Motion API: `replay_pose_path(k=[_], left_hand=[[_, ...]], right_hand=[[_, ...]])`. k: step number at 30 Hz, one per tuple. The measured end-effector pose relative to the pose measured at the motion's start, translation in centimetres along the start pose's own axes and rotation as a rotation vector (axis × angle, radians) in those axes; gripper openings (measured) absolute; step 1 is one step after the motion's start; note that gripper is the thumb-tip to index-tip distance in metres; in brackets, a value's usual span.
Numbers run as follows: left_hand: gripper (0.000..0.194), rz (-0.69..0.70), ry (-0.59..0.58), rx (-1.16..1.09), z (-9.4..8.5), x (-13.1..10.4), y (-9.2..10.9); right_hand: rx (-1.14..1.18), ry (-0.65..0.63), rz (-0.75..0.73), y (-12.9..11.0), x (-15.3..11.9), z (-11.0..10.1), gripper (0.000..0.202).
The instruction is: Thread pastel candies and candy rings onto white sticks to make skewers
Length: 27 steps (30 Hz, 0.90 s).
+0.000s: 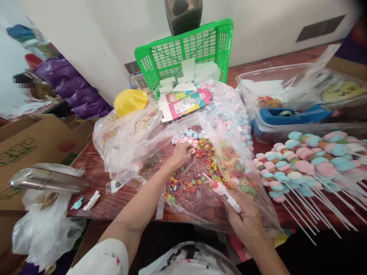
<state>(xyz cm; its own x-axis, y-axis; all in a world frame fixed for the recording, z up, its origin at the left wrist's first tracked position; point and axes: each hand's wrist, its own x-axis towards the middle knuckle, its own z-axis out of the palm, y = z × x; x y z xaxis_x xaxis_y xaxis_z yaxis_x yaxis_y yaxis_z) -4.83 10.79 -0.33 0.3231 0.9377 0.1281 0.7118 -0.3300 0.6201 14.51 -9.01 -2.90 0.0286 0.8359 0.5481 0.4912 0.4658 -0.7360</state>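
My left hand [182, 155] reaches into an opened clear plastic bag, its fingers pinched at a pale pink marshmallow [193, 151]. Pink and blue marshmallows [187, 134] lie in a small heap just beyond it. Colourful ring-shaped candies [190, 183] are scattered over the plastic around and below that hand. Lower right, my right hand [248, 217] is closed around a thin white stick [207, 176] that carries a red piece and a pinkish-white piece. A white, twisted-looking piece [233, 202] shows by its fingers; what it is I cannot tell.
Finished-looking marshmallow skewers [304, 164] lie piled at right. Behind them stands a clear bin [286, 131] with a blue tape dispenser [295, 114]. A green crate [183, 42], printed cardboard [185, 103], yellow bowl [130, 102] and steel flask [50, 179] are around. Someone sits far left.
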Motion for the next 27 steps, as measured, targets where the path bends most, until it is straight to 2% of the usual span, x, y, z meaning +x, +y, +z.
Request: replay_pose_path(k=[7,9,14,16,21,24,27], left_hand=[[0.013,0.068,0.069,-0.005,0.4,-1.5,0.4],[0.018,0.059,0.099,-0.088,0.6,-2.4,0.6],[0.037,-0.126,0.158,-0.784,0.5,-6.1,2.1],[0.036,-0.167,0.178,-0.944,0.3,-7.9,3.1],[0.025,-0.18,0.253,-1.032,0.3,-10.7,5.4],[0.024,-0.15,0.324,-1.082,0.6,-11.3,6.3],[0.022,-0.099,0.375,-1.008,0.9,-11.6,6.8]], right_hand=[[-0.02,0.013,-0.019,-0.2,0.3,0.4,0.033],[-0.043,0.015,-0.005,-0.1,0.4,0.4,0.032],[-0.149,-0.028,0.03,0.4,0.1,0.5,0.032],[-0.19,-0.052,0.044,0.6,-0.2,0.7,0.033],[-0.187,-0.092,0.071,0.4,-0.7,1.0,0.039],[-0.176,-0.094,0.068,0.2,-0.7,0.8,0.037],[-0.184,-0.073,0.041,-0.1,-0.6,0.5,0.035]])
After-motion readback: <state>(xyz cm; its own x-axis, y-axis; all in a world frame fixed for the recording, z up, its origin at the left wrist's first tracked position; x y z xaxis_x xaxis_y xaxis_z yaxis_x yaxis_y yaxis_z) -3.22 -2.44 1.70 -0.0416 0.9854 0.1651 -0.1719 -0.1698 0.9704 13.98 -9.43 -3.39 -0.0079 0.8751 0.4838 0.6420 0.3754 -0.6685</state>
